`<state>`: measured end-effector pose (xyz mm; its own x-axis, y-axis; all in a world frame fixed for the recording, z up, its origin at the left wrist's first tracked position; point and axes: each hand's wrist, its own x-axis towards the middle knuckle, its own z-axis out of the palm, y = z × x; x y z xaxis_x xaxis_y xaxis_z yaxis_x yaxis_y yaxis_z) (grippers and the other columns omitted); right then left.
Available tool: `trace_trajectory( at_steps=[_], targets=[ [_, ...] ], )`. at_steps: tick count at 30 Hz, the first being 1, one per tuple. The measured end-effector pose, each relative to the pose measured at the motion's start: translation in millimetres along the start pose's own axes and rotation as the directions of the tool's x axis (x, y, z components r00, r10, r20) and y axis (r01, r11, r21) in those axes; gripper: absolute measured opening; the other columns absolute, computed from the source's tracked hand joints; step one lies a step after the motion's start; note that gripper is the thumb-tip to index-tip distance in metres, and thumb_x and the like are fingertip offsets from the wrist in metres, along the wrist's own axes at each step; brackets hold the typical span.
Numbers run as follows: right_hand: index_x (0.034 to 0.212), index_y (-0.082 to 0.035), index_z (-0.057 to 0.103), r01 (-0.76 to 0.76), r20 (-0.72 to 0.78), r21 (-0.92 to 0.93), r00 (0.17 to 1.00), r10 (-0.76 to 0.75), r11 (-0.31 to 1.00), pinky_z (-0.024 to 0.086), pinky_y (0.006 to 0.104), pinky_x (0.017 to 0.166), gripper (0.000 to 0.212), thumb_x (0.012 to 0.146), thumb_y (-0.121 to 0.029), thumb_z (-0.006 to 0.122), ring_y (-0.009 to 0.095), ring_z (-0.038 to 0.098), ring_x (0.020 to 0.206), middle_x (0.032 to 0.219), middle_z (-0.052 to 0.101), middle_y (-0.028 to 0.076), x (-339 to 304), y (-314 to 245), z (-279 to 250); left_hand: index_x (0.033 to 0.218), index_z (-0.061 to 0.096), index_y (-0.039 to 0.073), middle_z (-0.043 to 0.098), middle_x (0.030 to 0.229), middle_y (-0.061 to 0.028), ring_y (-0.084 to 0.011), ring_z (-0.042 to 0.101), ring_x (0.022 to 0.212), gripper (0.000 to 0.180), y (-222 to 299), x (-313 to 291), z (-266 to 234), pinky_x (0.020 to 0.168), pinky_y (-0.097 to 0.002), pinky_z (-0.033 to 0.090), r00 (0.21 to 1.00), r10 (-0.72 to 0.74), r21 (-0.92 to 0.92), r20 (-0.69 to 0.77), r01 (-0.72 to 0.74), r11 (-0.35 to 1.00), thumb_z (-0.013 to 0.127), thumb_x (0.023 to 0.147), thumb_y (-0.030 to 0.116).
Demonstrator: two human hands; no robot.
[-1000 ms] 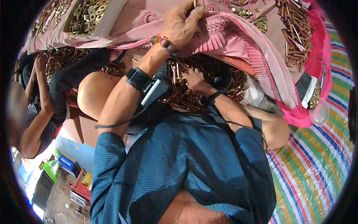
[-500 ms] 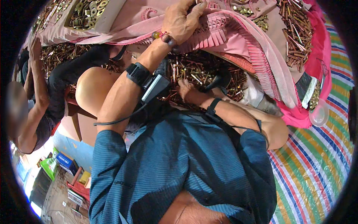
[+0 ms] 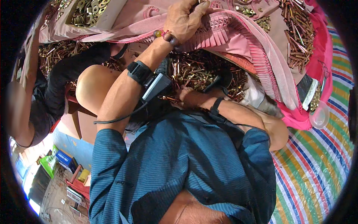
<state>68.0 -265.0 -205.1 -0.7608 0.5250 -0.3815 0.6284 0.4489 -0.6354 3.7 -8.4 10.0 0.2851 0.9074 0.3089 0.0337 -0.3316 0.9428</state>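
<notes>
My left hand is stretched forward over the pink cloth, at the top edge. Its thumb and fingers are closed together; what they hold, if anything, is too small to make out. Down by my lap, my right hand rests at the near edge of a heap of copper-coloured bolts. The fingers of that hand are curled in and partly hidden, so what is between them does not show. A smaller pile of brass-coloured nuts or similar small parts lies on the cloth to the right of my left hand.
A box of flat washers stands at the far left. More long bolts are heaped at the far right. A clear plastic cup lies on the striped sheet. Another person's arm is at the left.
My right hand has drawn back slightly toward me, its fingers more curled. My left hand has shifted a little to the right. The other person's arm at the left has moved.
</notes>
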Motion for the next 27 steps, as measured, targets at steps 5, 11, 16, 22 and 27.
trace_trajectory(
  at_steps=[5,11,16,22,27],
  targets=[
    [0.098,-0.009,0.075,0.082,0.257,0.035,0.962,-0.089,0.996,0.049,0.0455,0.095,0.027,0.085,-0.029,0.062,0.04,0.052,0.115,0.108,0.066,0.017,-21.8,-8.4,-50.5,0.098,0.064,0.002,0.061,0.074,-0.0005,-0.0096,0.055,0.066,0.019,11.4,-2.6,-6.7,0.059,-0.027,0.045,0.976,-0.212,-0.037,0.048,0.214,0.976,0.055,0.103,0.017],
    [0.093,-0.006,0.073,0.057,-0.321,0.663,0.922,0.215,0.746,0.054,0.0415,0.084,0.019,0.081,-0.012,0.059,0.03,0.067,0.094,0.094,0.071,0.014,-28.3,44.6,-40.0,0.098,0.065,0.002,0.06,0.072,0.0004,-0.0086,0.054,0.063,0.021,4.5,-1.4,-3.3,0.057,-0.0271,0.045,0.992,-0.125,-0.037,0.013,0.125,0.991,0.055,0.103,0.019],
    [0.079,-0.004,0.057,0.164,-0.491,-0.109,0.849,-0.197,0.98,0.05,0.0361,0.061,0.013,0.087,-0.002,0.046,0.025,0.064,0.069,0.068,0.056,0.013,-48.0,133.0,-36.0,0.096,0.065,0.002,0.059,0.07,0.0011,-0.0071,0.053,0.06,0.026,11.6,1.6,0.0,0.054,-0.0255,0.043,0.964,-0.24,-0.145,0.11,0.255,0.956,0.055,0.104,0.025],
    [0.09,-0.001,0.062,0.021,-0.47,0.206,0.879,0.08,0.978,0.052,0.038,0.07,0.014,0.091,-0.007,0.049,0.027,0.066,0.076,0.077,0.061,0.016,-36.7,123.5,-29.1,0.095,0.066,0.003,0.059,0.071,0.0033,-0.0048,0.052,0.059,0.026,3.5,-2.9,-3.7,0.052,-0.0225,0.041,0.941,-0.318,-0.377,0.114,0.337,0.863,0.058,0.103,0.026],
    [0.105,0.0,0.066,-0.169,-0.343,0.139,0.916,0.207,0.976,0.053,0.0405,0.079,0.022,0.093,-0.014,0.055,0.031,0.068,0.084,0.088,0.067,0.019,-28.5,124.8,-28.7,0.098,0.068,0.004,0.064,0.077,0.0029,-0.0046,0.053,0.059,0.02,1.1,0.5,-0.8,0.052,-0.0212,0.041,0.92,-0.368,-0.503,0.131,0.382,0.776,0.06,0.102,0.022]
  ],
)
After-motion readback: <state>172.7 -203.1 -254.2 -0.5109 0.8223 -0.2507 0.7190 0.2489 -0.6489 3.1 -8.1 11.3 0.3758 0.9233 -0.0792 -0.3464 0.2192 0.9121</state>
